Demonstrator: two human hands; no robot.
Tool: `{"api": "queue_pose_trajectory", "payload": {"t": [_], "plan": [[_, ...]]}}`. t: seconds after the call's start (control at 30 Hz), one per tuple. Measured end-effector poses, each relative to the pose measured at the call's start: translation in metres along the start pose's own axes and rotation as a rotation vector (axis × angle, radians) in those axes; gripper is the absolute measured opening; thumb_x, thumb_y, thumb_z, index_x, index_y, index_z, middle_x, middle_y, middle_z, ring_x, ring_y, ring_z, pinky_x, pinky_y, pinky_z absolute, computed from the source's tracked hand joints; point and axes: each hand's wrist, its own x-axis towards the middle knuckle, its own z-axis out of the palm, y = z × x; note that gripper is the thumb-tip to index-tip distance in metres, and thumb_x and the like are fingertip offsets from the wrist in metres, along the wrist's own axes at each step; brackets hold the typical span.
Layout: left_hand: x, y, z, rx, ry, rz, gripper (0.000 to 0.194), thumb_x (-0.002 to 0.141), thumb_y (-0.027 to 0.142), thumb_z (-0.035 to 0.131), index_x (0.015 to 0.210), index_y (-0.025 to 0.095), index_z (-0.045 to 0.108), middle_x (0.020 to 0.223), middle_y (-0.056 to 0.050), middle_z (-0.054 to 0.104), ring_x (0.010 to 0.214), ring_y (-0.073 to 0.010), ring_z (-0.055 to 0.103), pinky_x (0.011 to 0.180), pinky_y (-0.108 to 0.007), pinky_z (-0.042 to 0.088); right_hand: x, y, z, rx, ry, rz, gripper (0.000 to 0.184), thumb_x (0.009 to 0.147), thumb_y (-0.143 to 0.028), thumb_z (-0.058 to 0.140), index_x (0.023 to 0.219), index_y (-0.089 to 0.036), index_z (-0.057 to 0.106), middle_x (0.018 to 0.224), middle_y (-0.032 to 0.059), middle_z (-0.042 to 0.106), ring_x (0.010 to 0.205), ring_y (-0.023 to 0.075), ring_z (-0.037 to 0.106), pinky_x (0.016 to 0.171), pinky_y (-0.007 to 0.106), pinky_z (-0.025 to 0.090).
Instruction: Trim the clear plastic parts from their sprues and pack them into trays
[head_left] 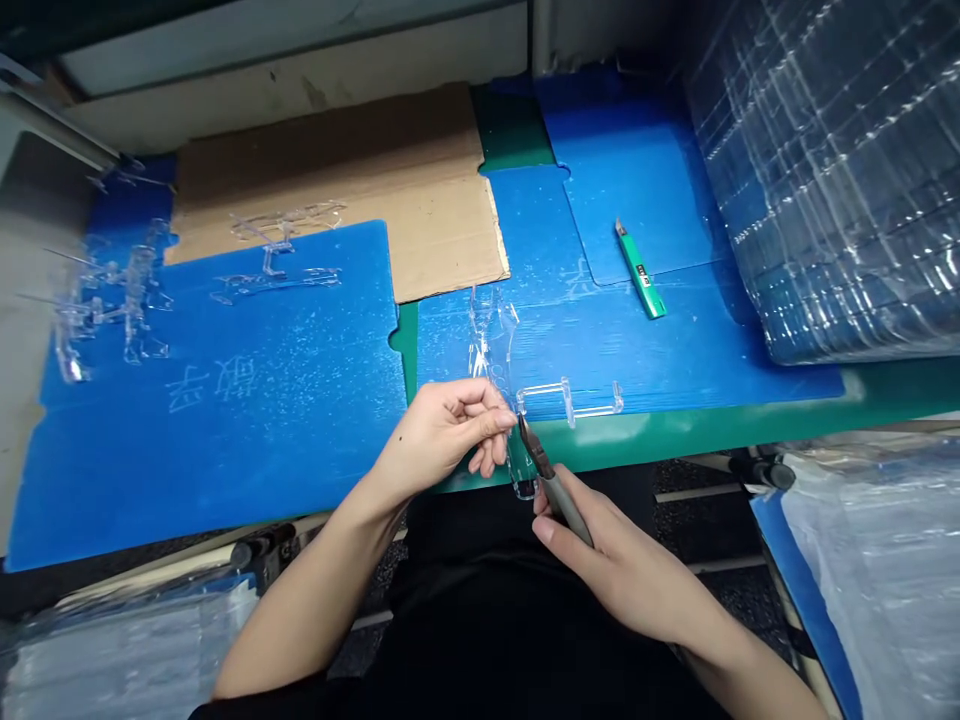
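Note:
My left hand (465,425) pinches a clear moulded plastic part (487,345) over the front edge of the bench. A clear, stepped strip (568,400) sticks out to the right from it, over the blue sheet. In my right hand (592,540) is a pair of cutting pliers (551,480) with grey handles, fingers wrapped round them. The jaws touch or nearly touch the clear plastic just right of my left fingertips. Whether the jaws are closed on it I cannot tell. Part of the plastic is hidden behind my left fingers.
A green utility knife (641,272) lies on the blue sheet (697,350) to the right. Several clear plastic pieces (135,290) are heaped at left, near brown cardboard (435,230). Tall stacks of clear trays (847,180) stand at right. More wrapped trays (127,650) sit below the bench.

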Motion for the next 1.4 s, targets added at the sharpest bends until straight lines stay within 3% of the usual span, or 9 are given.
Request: {"api": "queue_pose_trajectory", "payload": {"t": [0.3,0.67,0.87,1.07,1.2,1.4], "plan": [[0.001,-0.002,0.002,-0.001,0.008,-0.029,0.042,0.094,0.051,0.084,0.078,0.016,0.067,0.061,-0.003,0.073,0.044,-0.0103,0.063,0.044,-0.019,0.049,0.001,0.000,-0.003,0.008,-0.024,-0.005,0.034,0.111,-0.061,0.053,0.109,-0.027,0.058,0.106,0.0036,0.064,0.098,0.0260,0.058,0.092,0.043,0.046],[0.004,-0.003,0.006,-0.015,-0.050,-0.062,0.038,0.093,0.045,0.086,0.077,0.017,0.067,0.062,-0.002,0.073,0.045,-0.0107,0.064,0.044,-0.018,0.048,0.003,0.010,-0.011,0.075,-0.076,-0.047,0.035,0.112,-0.061,0.051,0.115,-0.027,0.057,0.110,0.0040,0.062,0.101,0.0255,0.055,0.095,0.044,0.044],[0.008,-0.001,0.013,0.012,-0.065,-0.103,0.046,0.093,0.056,0.082,0.076,0.017,0.065,0.060,-0.003,0.072,0.042,-0.0114,0.062,0.042,-0.020,0.047,0.004,0.016,-0.017,0.149,-0.114,-0.078,0.033,0.112,-0.058,0.055,0.108,-0.025,0.059,0.095,0.0016,0.058,0.086,0.0204,0.054,0.080,0.036,0.048],[0.022,0.005,0.021,0.001,-0.079,-0.120,0.045,0.095,0.055,0.081,0.076,0.018,0.063,0.059,-0.002,0.072,0.042,-0.0105,0.061,0.040,-0.018,0.045,0.010,0.022,-0.022,0.475,-0.161,-0.055,0.036,0.109,-0.057,0.062,0.102,-0.022,0.054,0.078,-0.0042,0.047,0.065,0.0115,0.043,0.061,0.027,0.042],[0.041,0.014,0.030,0.030,-0.062,-0.188,0.052,0.090,0.060,0.085,0.070,0.017,0.063,0.055,-0.001,0.069,0.039,-0.0090,0.057,0.038,-0.018,0.042,0.024,0.027,-0.022,0.830,-0.225,-0.071,0.043,0.103,-0.055,0.074,0.096,-0.023,0.047,0.075,-0.0086,0.038,0.057,0.0060,0.027,0.052,0.022,0.025],[0.077,0.030,0.026,0.332,-0.006,-0.281,0.057,0.083,0.066,0.087,0.064,0.018,0.063,0.054,-0.005,0.068,0.040,-0.0117,0.057,0.042,-0.022,0.043,0.027,0.035,-0.027,1.061,-0.259,-0.051,0.045,0.102,-0.047,0.076,0.086,-0.022,0.042,0.075,-0.0076,0.035,0.058,0.0055,0.020,0.052,0.022,0.017]]}}
